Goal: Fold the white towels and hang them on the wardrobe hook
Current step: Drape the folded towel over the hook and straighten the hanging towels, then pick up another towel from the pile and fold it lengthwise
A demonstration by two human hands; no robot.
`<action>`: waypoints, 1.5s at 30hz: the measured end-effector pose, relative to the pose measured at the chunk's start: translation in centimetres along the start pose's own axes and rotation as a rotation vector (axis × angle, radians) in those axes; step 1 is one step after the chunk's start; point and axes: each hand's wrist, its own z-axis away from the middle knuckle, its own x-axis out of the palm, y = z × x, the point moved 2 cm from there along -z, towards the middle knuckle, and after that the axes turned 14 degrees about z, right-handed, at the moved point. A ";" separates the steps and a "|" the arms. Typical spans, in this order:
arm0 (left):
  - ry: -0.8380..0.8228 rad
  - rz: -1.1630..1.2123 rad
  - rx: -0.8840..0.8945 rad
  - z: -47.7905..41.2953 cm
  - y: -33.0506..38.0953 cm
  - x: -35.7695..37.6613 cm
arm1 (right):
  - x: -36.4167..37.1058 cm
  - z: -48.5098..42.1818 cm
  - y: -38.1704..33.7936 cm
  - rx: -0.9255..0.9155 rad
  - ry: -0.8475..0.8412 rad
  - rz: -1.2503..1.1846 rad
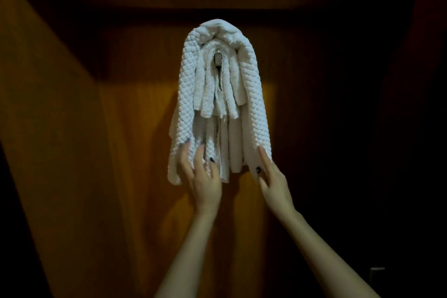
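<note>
Several folded white towels hang draped in layers over a metal hook on the wooden wardrobe panel. The outermost has a quilted, bumpy weave; thinner ones hang inside it. My left hand reaches up with straight, spread fingers and touches the lower left edge of the bundle. My right hand reaches up with extended fingers and touches the lower right corner of the outer towel. Neither hand curls round the cloth.
The wardrobe's back panel is orange-brown wood, lit only around the towels. A slanted wooden side wall runs along the left. The right side is dark, with a faint small object low down.
</note>
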 end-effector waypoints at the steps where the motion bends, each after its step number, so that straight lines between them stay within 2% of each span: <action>1: 0.036 -0.107 0.051 -0.7 -0.7 -1.3 | 0.1 0.2 -0.2 0.002 -0.019 0.003; 2: 0.035 -0.185 0.037 -1.6 -1.7 -2.7 | 0.5 0.4 -0.4 -0.023 -0.012 0.036; 3: -0.046 -0.236 -0.032 -2.6 -2.4 -3.8 | 0.7 0.7 -0.9 -0.039 -0.016 0.058; 5: -0.335 -0.260 -0.180 -3.2 -3.6 -4.7 | 1.1 0.9 -1.5 -0.042 -0.006 0.068; 6: -0.476 -0.309 -0.185 -2.7 -3.9 -4.8 | 1.5 0.8 -1.7 -0.033 -0.009 0.078; 8: -0.632 -0.341 -0.139 -1.7 -4.5 -5.4 | 2.3 0.7 -2.5 -0.003 -0.070 0.098; 10: -0.662 -0.307 -0.149 -0.6 -4.3 -6.1 | 2.8 1.2 -3.3 0.023 -0.136 0.122; 13: -0.617 -0.299 -0.149 0.0 -2.5 -7.1 | 2.3 2.8 -4.1 0.056 -0.207 0.154; 19: -0.742 -0.363 -0.241 3.2 0.2 -8.7 | 0.6 10.2 -4.6 0.229 -0.368 0.200; 24: -1.086 -0.331 -0.343 13.9 1.7 -10.1 | -1.7 20.6 -3.0 0.437 -0.512 0.214; 31: -1.550 -0.257 -0.293 30.2 7.3 -9.1 | -8.5 37.5 2.6 0.779 -0.695 0.340; 40: -1.896 -0.064 -0.387 54.4 17.3 -11.6 | -20.6 65.1 7.8 1.197 -0.955 0.418; 45: -2.093 0.000 -0.497 67.2 22.2 -15.9 | -24.0 79.9 7.8 1.451 -1.061 0.367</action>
